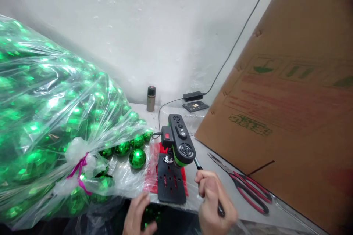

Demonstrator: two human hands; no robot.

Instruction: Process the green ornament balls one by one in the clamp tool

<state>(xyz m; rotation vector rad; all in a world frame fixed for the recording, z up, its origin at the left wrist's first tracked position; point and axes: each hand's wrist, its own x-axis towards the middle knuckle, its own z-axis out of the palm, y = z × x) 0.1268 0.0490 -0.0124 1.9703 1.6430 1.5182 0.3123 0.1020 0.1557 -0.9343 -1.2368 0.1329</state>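
Note:
A small black benchtop machine (182,137) has a red switch, round vents, a green lower rim and a slotted black base plate (171,187). My right hand (215,202) is closed around its black-gripped lever handle (221,210), whose metal rod runs up to the machine. Low at the table's front edge, my left hand (139,214) has its fingers apart and nothing visible in it. Shiny green mirrored balls (137,158) lie left of the machine, by a clear plastic bag (55,99) full of them. More green shows dimly below the edge, partly behind my left hand.
Red-and-black-handled scissors (248,191) lie on the right, beside a large cardboard box (275,99). A black power adapter (193,96), a dark flat panel (195,106) and a small brown bottle (150,99) stand by the wall. Purple string (81,170) ties the bag.

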